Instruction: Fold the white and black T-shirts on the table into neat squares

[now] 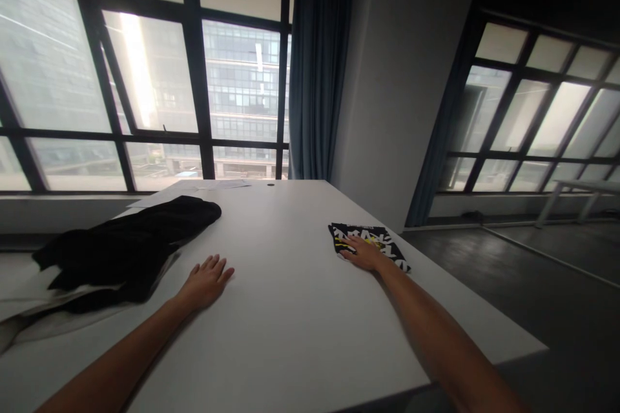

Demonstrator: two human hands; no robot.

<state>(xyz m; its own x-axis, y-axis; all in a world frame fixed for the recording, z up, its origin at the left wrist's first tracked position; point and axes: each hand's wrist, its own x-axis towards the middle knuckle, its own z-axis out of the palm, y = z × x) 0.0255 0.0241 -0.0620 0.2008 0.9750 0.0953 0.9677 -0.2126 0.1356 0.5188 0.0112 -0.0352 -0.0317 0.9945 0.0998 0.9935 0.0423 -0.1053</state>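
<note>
My left hand (207, 281) lies palm down on the white table (281, 310), fingers stretched out and nothing in it. Left of it, black cloth (140, 239) lies in a loose heap, with a thin grey-edged part trailing toward the left edge of the view. On the right half of the table is a flat, folded black cloth with white and yellow print (392, 246). My right hand (363, 253) rests flat on top of this printed cloth, fingers spread, covering part of the lettering.
Sheets of paper (223, 184) lie at the table's far left end, near a small dark round spot (270, 184). A blue curtain (317, 77) and a grey pillar (387, 90) stand behind. Another white table (581, 186) is at the far right.
</note>
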